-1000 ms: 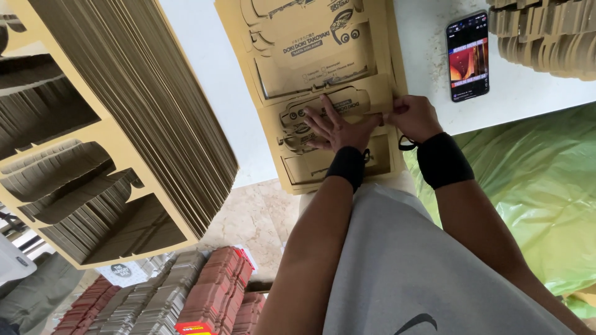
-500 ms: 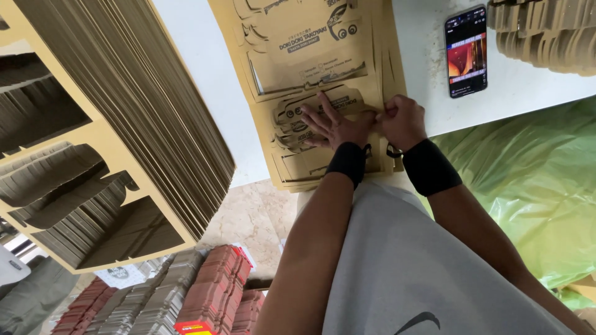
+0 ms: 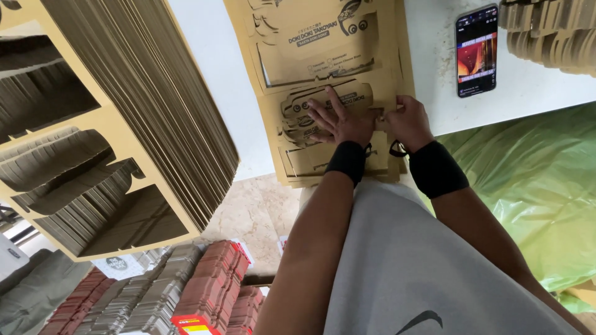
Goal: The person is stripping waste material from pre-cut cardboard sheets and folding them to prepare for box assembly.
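Head camera view: a worker's left hand (image 3: 338, 121) presses flat, fingers spread, on a die-cut cardboard sheet (image 3: 323, 74) topping a stack at the white table (image 3: 534, 93) edge, while the right hand (image 3: 406, 121) pinches the sheet's right side. A smartphone (image 3: 476, 51) lies just beyond; a tall pile of punched cardboard (image 3: 118, 111) stands to the left

- The stack of cardboard sheets (image 3: 323, 80) lies on the table (image 3: 211, 74), at twelve o'clock from the person.
- The left hand (image 3: 338, 121) lies flat on the stack; the right hand (image 3: 406, 121) is just beside it at three o'clock, at the stack's edge.
- The phone (image 3: 477, 51) lies on the table at two o'clock.
- A tall pile of cut sheets (image 3: 112, 118) stands at nine o'clock.
- The plastic sheet (image 3: 534, 186) is at four o'clock, below the table.
- Folded boxes (image 3: 211, 291) lie on the floor at seven o'clock.
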